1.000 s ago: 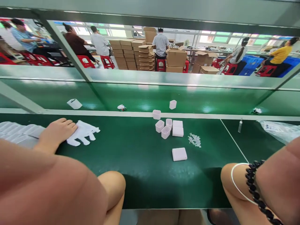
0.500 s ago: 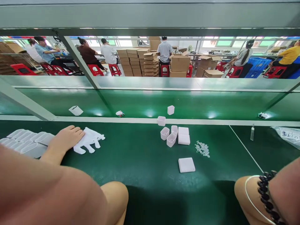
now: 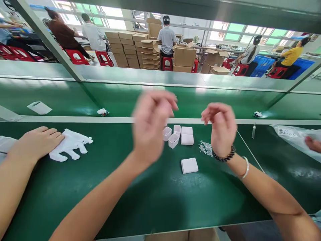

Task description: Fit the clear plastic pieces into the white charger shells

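My left hand [image 3: 151, 125] is raised over the table, blurred, fingers loosely bent and apart; I see nothing in it. Behind and beside it stand small white open cups [image 3: 173, 141], one partly hidden. My right hand [image 3: 222, 129], wearing a dark bead bracelet [image 3: 224, 155], is also lifted, fingers half curled and empty. Just below and left of it lies a pile of small clear pieces [image 3: 205, 148]. Two white blocks [image 3: 187, 139] lie touching beside the cups. Nearer the front, a white flat case [image 3: 190, 165] rests alone on the green tabletop [image 3: 160, 201].
At left, another person's hand [image 3: 42, 142] rests against a white glove [image 3: 71, 144]. A person's hand [image 3: 313, 144] reaches in at right by a plastic bag [image 3: 293, 135]. A small tube [image 3: 253, 131] and a metal rail [image 3: 115, 119] lie toward the back.
Both my hands have come up into view over the table. The view has tilted and shifted. The left co-worker's hand still rests by the glove; another hand now shows at right.
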